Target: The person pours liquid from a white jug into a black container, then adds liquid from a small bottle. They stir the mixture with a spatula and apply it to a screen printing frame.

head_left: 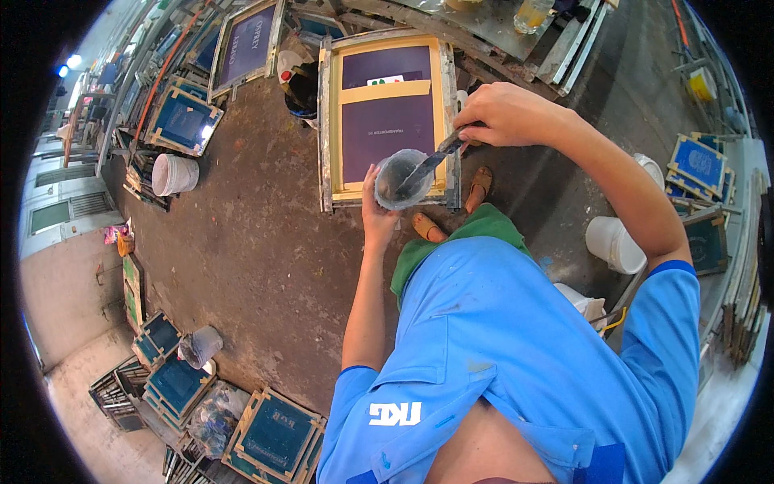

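My left hand [377,211] grips a translucent plastic cup [393,200] from its left side, fingers around its wall. Between the fingers of my right hand [504,117] is the upper end of a dark, stained spatula [439,155]. Its lower end reaches down into the cup, and the cup's contents are hard to make out. Behind and below the cup stands a screen printing frame [326,121] with purple mesh and tan tape along its edges. A small white piece with coloured marks [384,81] shows on the mesh above a tape strip.
More taped screens lie around, including a purple one [246,44] at upper left, a blue one [698,161] at right and a green one [278,433] at lower left. White buckets [175,175] [614,244] stand on the stained floor [250,266]. A bench [496,32] runs along the top.
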`<state>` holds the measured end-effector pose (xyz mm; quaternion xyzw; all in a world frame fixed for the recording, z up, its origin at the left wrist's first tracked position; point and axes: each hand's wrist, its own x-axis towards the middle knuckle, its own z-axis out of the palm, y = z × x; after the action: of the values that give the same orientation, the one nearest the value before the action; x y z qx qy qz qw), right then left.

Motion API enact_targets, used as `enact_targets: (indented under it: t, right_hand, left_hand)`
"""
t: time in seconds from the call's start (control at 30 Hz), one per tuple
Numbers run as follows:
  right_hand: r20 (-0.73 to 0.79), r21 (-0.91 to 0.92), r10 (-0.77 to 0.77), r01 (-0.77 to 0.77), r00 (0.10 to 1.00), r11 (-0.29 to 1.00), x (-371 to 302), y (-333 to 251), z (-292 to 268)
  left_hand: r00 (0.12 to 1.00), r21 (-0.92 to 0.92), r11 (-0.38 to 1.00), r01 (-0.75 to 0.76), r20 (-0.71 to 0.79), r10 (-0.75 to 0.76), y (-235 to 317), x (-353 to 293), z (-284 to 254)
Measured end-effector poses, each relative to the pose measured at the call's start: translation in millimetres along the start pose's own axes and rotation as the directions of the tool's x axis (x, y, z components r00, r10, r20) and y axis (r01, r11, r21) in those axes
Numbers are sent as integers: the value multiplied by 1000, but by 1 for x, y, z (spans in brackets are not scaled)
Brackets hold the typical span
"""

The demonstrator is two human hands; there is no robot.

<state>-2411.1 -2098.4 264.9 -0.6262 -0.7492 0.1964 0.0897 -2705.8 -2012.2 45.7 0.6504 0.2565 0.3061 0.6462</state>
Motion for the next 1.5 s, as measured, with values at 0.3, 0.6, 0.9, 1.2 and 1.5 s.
enact_targets:
  t: [0.3, 0.6, 0.9, 1.2, 1.5]
  right_hand:
    - [55, 69, 42, -46, 998, 997, -4, 0, -1]
    - [170, 404, 220, -271, 961, 873, -18, 36, 9]
    - [415, 799, 400, -538, 817, 270, -47, 102, 77]
    - [502, 840, 399, -543, 767, -11, -15, 104, 90]
    - [393, 920, 514, -330, 762, -214, 115, 22, 73]
  left_hand:
    - [1000, 6, 1000, -3, 24, 3, -15, -2, -6]
    - [998, -44, 997, 70, -4, -70, -23, 2, -2]
    - [983, -80, 990, 114, -132, -124, -18, 43, 7]
    - [952, -283, 950, 130, -231, -199, -4, 84, -19]
    - [901, -464, 874, 143, -305, -309, -7, 115, -146]
